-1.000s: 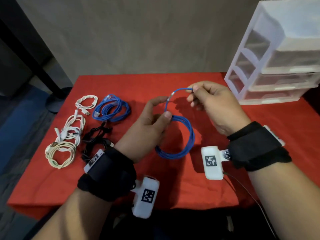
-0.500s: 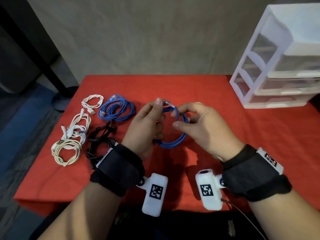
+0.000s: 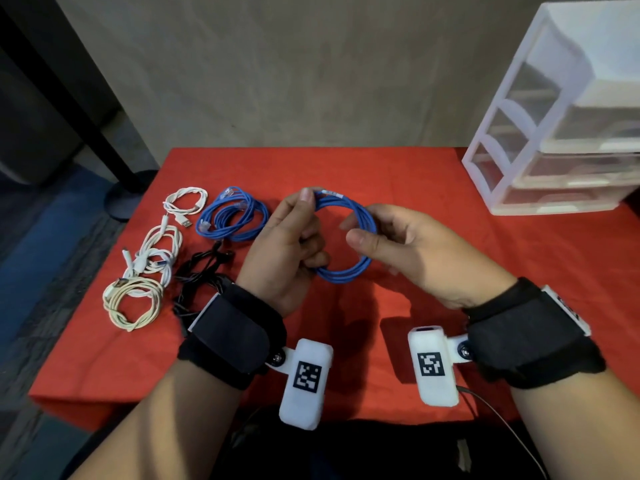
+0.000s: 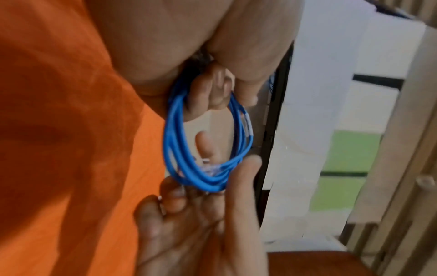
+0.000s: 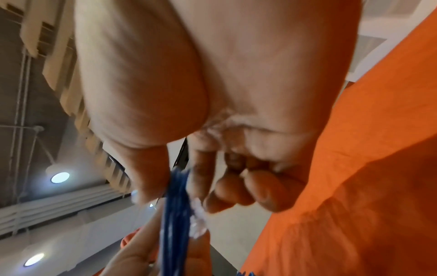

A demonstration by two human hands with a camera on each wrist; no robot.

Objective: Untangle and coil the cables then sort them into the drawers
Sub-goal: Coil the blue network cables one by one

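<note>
Free end now tucked; both hands (image 3: 284,251) (image 3: 415,251) grip blue coil (image 3: 349,271).

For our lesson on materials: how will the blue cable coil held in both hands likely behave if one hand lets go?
The blue cable coil will probably sag but keep a rough ring, since its loops hold a round shape between the left hand and right hand. With no tie visible, loops may spring apart. Its clear plug could snag.

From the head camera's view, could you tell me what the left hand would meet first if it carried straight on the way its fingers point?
Probably nothing new: the left hand already grips the blue coil. Beyond it lies the right hand, holding the coil's other side. Depth is unclear.
</note>
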